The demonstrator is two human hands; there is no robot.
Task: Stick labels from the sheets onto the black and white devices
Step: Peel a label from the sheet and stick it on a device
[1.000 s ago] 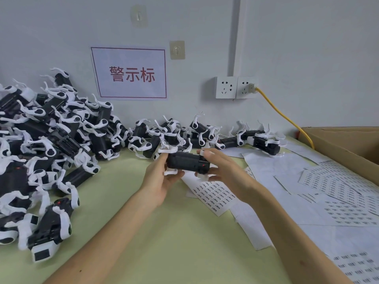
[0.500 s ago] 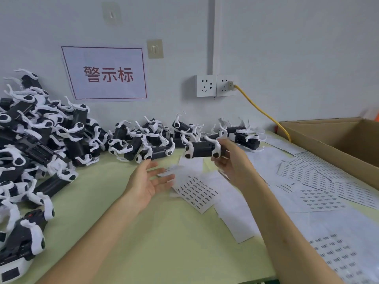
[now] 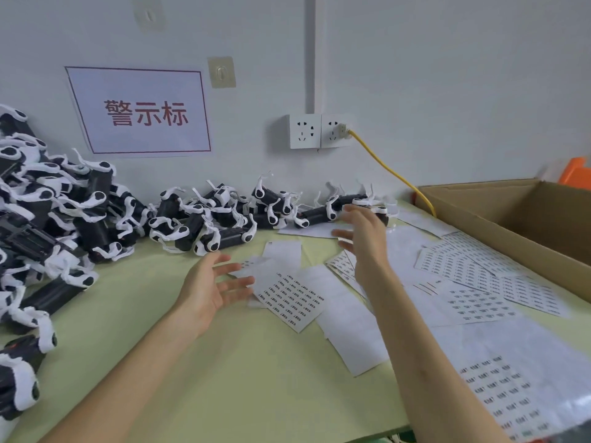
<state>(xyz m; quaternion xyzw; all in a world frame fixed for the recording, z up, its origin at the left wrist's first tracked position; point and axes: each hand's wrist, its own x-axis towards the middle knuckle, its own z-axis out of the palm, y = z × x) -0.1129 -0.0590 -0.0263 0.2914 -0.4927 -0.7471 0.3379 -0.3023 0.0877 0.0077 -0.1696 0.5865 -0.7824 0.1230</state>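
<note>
A big heap of black and white devices (image 3: 54, 225) fills the left of the table, and a row of them (image 3: 224, 219) runs along the wall. The last device in that row (image 3: 319, 214) lies just left of my right hand (image 3: 364, 238), which is open, blurred and holds nothing. My left hand (image 3: 211, 289) hovers open, palm up, next to a label sheet (image 3: 292, 298). More label sheets (image 3: 479, 282) are spread over the right side of the table.
An open cardboard box (image 3: 511, 212) stands at the right edge. A yellow cable (image 3: 390, 171) runs from the wall socket (image 3: 319, 131) down behind the box. A sign with red characters (image 3: 140, 111) hangs on the wall. The table top (image 3: 224, 378) is pale green.
My right hand carried the device from in front of me to the row at the wall and let it go. My left hand released it earlier and stays open. The view has shifted right.
</note>
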